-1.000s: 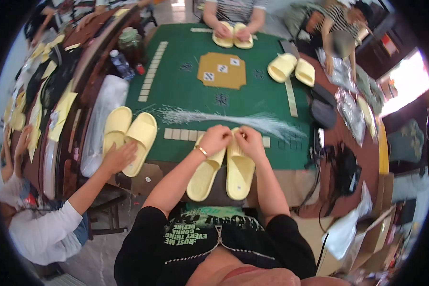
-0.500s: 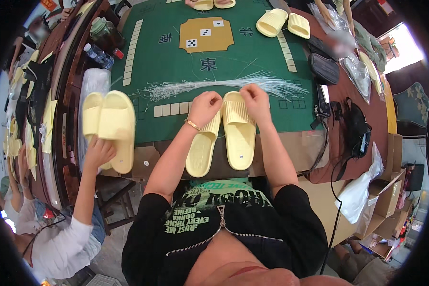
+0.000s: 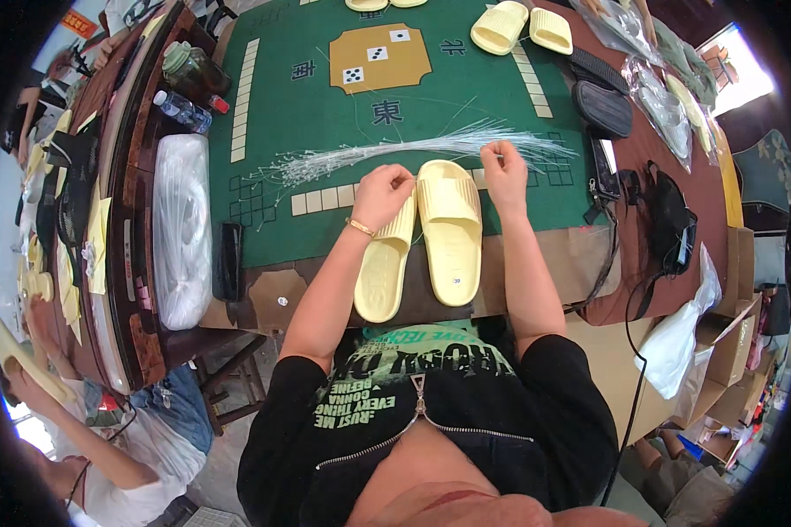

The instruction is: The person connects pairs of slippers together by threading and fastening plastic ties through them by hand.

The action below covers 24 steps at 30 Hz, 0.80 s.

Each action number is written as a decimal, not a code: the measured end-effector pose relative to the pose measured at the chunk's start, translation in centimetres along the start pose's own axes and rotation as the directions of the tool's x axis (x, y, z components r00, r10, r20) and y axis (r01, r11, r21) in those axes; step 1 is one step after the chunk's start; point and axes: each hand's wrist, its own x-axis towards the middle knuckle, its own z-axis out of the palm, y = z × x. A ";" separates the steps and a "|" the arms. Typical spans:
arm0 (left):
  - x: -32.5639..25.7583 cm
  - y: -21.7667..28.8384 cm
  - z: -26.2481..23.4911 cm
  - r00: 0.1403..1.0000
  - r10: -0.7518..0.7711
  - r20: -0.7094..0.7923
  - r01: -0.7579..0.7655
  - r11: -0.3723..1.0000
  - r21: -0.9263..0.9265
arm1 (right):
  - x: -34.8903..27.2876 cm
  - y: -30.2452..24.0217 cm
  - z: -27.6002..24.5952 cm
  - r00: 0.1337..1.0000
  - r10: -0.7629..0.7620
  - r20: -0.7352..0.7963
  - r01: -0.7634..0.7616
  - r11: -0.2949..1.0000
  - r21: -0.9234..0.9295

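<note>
A pair of pale yellow slide slippers lies side by side before me, the left slipper and the right slipper, toes pointing away. My left hand is closed in a pinch over the left slipper's strap near its toe; what its fingertips hold is too small to make out. Off to the right of the pair, my right hand is raised with thumb and forefinger pinched together; anything between them is too thin to tell. Beyond the slippers a loose bundle of thin clear plastic ties stretches across the green mat, behind both hands.
Two more slippers lie at the far right of the green mat. At left are a wrapped clear plastic roll, a black phone and a water bottle. A black case sits at right.
My right hand has left the right slipper's strap and moved rightward. The co-worker at left has taken the yellow slippers off the plastic roll, away to the lower left.
</note>
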 end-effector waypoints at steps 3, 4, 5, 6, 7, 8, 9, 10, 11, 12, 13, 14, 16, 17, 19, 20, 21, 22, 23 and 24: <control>-0.1 -0.1 0.2 1.000 -0.003 0.000 0.003 1.000 -0.021 | -0.8 -0.5 1.2 0.979 -0.105 0.175 0.100 0.994 0.037; -0.2 -0.1 0.2 1.000 -0.007 0.010 0.007 1.000 -0.023 | -1.2 -0.5 1.6 0.966 -0.118 0.228 0.121 0.993 0.003; -0.2 0.0 0.2 1.000 -0.006 0.010 0.006 1.000 -0.018 | -1.5 -1.4 2.2 0.949 -0.134 0.284 0.147 0.989 -0.026; -0.2 0.1 0.2 1.000 0.000 0.012 0.000 1.000 -0.018 | -1.6 -1.6 2.9 0.920 -0.205 0.335 0.218 0.976 -0.002; -0.2 0.1 0.3 1.000 0.005 0.015 -0.005 1.000 -0.017 | -1.9 -1.9 3.6 0.885 -0.240 0.399 0.269 0.963 -0.019; -0.2 0.1 0.3 1.000 0.009 0.013 -0.009 1.000 -0.012 | -2.1 -2.3 4.2 0.842 -0.277 0.462 0.328 0.944 -0.031; 0.0 -0.1 0.3 1.000 0.014 -0.004 -0.014 1.000 0.012 | -2.2 -2.8 4.8 0.822 -0.242 0.516 0.369 0.916 -0.159; 0.1 -0.3 0.4 1.000 0.020 -0.020 -0.019 0.999 0.037 | -2.2 -2.7 4.8 0.823 -0.246 0.512 0.370 0.916 -0.154; 0.2 -0.3 0.3 1.000 0.012 -0.022 -0.012 1.000 0.009 | -2.0 -2.6 4.9 0.842 -0.263 0.472 0.363 0.922 -0.134; 0.4 -0.2 0.2 0.999 0.007 -0.032 -0.007 1.000 0.014 | -1.6 -2.5 5.0 0.858 -0.280 0.430 0.359 0.927 -0.113; 0.6 0.0 0.1 0.999 0.005 -0.044 -0.004 1.000 0.019 | -1.0 -2.1 4.7 0.898 -0.257 0.358 0.288 0.957 -0.033; 0.9 -0.3 0.2 0.998 -0.012 -0.061 0.011 1.000 -0.015 | -0.4 -1.5 4.1 0.942 -0.220 0.254 0.237 0.971 -0.034; 1.3 -0.2 0.4 0.997 -0.022 -0.071 0.020 0.999 -0.041 | 0.9 0.2 2.3 0.988 -0.128 0.088 0.128 0.992 0.010; 1.5 0.2 0.8 0.998 -0.016 -0.058 0.013 0.998 -0.055 | 1.5 0.9 0.9 0.997 -0.073 0.026 0.072 0.997 0.040; 1.4 0.3 0.6 1.000 0.009 -0.017 -0.010 1.000 -0.005 | 1.5 0.7 -0.6 0.990 -0.137 -0.028 0.135 0.988 -0.077; 1.3 0.2 0.9 1.000 0.011 -0.021 -0.010 1.000 0.007 | 1.2 0.6 -1.1 0.991 -0.136 -0.019 0.134 0.987 -0.083; 1.0 0.6 0.7 0.999 0.013 -0.036 -0.013 1.000 0.003 | 0.8 0.8 -1.2 0.990 -0.138 -0.007 0.137 0.987 -0.086; 0.5 1.1 0.3 0.997 0.037 -0.061 -0.038 0.999 -0.017 | 0.3 1.5 -0.9 0.989 -0.147 0.028 0.149 0.982 -0.116; 0.2 0.5 0.0 0.998 0.048 -0.046 -0.048 0.999 0.009 | -0.3 1.3 -0.2 0.988 -0.153 0.021 0.154 0.985 -0.071; -0.3 -0.2 -0.1 0.999 0.016 -0.050 -0.015 1.000 0.017 | -0.9 0.9 0.5 0.981 -0.187 0.044 0.190 0.980 -0.064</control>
